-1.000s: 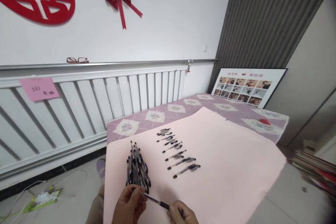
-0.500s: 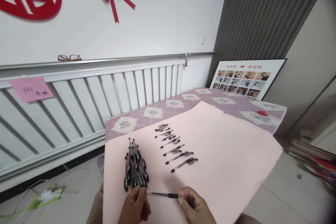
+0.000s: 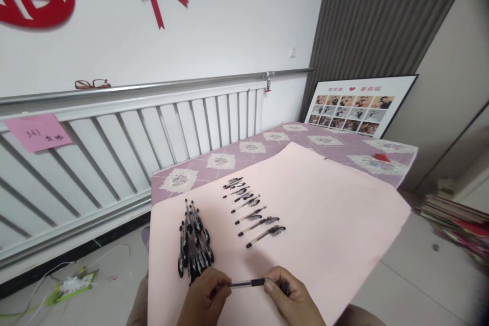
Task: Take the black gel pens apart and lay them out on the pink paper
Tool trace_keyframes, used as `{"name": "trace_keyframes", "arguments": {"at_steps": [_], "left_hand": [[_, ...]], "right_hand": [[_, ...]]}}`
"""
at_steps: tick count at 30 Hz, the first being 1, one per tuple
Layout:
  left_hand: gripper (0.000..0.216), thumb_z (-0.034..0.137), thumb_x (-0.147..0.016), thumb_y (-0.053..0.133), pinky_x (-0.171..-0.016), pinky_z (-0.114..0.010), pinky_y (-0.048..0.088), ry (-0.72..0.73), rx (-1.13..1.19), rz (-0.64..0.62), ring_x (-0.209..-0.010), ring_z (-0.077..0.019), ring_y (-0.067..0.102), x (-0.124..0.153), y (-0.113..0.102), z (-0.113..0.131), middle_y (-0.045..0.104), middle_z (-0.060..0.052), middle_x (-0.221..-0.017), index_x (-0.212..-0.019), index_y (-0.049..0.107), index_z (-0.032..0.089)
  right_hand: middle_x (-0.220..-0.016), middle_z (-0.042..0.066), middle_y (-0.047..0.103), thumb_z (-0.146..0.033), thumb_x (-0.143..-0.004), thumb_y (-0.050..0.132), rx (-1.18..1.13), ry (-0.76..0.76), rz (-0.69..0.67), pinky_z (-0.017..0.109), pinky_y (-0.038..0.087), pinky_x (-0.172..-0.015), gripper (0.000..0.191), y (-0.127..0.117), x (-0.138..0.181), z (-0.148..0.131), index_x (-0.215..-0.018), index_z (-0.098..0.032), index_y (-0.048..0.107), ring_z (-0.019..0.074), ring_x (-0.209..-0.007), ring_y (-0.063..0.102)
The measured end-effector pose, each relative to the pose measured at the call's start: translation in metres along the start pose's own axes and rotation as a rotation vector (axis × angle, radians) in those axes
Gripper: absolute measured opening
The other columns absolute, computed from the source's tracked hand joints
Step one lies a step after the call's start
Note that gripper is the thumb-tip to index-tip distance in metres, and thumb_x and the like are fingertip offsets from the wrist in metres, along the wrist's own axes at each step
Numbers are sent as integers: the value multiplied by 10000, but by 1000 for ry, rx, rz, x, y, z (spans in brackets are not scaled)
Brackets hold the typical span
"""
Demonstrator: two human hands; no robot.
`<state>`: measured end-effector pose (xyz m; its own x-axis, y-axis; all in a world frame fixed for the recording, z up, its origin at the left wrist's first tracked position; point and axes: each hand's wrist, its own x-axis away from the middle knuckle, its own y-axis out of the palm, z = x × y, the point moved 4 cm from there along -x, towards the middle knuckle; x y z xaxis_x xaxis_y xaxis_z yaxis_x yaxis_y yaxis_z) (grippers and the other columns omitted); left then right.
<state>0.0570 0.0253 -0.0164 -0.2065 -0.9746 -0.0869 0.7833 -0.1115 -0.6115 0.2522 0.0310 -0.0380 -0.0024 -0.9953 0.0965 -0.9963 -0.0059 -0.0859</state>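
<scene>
A gel pen (image 3: 241, 283) with a clear barrel and a black grip lies level between my hands, just above the pink sheet (image 3: 324, 224). My left hand (image 3: 206, 293) pinches its left end between thumb and fingers. Around the right end, past the grip, my right hand (image 3: 292, 295) is closed; a dark part shows between its fingers. Just beyond my left hand lies a pile of black capped pens (image 3: 195, 239), its near end partly hidden by that hand. Farther right, several similar pens (image 3: 265, 236) are laid out in a slanting row.
The sheet covers part of a table with a purple patterned cloth (image 3: 252, 146). A white radiator (image 3: 168, 127) with a pink note (image 3: 38, 132) runs along the wall. A photo board (image 3: 351, 104) leans behind the table. A power strip (image 3: 72, 288) sits on the floor.
My left hand has shifted right and its fingers have curled closer around the pen's left end. The pen and my right hand have moved slightly right. The pen row looks unchanged.
</scene>
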Motion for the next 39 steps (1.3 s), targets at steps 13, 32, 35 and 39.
{"name": "trace_keyframes", "arguments": {"at_steps": [13,32,35,39], "left_hand": [[248,356,-765,386,-456,-233,316,-326,230,-167,-416,-108,403,-5,31,-6,478,36,-497,-652,533,192],[217,280,-736,452,-612,-256,395,-95,77,-154,-659,-163,558,-65,89,39,667,-4,-717,-782,654,216],[216,265,-739,437,-630,-263,393,-109,-28,-139,-683,-170,573,-75,99,36,674,-12,-732,-752,648,220],[214,234,-733,421,-617,-266,384,-135,-121,-132,-667,-171,567,-88,111,31,664,-17,-710,-702,632,217]], "right_hand": [[-558,-45,460,-376,-670,578,72,-26,-29,224,338,-553,174,-31,-12,-14,-650,-203,572,128,-563,412],[-606,-36,530,-291,-731,518,185,-86,-124,242,374,-597,132,-45,-40,17,-687,-184,579,139,-606,476],[-644,-29,554,-294,-741,514,273,-115,-112,251,393,-624,123,-54,-45,16,-731,-191,579,152,-641,508],[-664,-41,539,-342,-763,498,351,-126,8,253,412,-626,249,-72,-50,11,-974,-210,501,156,-639,527]]}}
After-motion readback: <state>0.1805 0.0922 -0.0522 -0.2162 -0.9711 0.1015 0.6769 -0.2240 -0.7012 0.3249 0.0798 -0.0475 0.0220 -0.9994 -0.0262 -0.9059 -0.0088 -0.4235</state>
